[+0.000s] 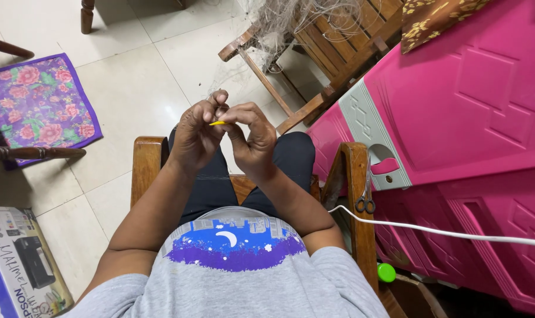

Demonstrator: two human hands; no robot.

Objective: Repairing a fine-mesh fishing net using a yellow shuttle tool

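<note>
Tiled floor (132,76), floral mat (38,103) at left. Seated in wooden chair (147,162) — left hand (194,135) and right hand (253,141) meet above the knees, fingertips pinched together on a small yellow needle (217,123), probably to steady fine thread. Netting (291,20) draped over the slatted chair ahead. Scissors (366,194) hang off the right armrest, within reach — pink cabinet (468,106) beyond.

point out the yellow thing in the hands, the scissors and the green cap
yellow thing (217,123), head view, on the short bit showing between the fingers
scissors (366,200), head view, near the black handles
green cap (386,272), head view, middle of its top
</note>
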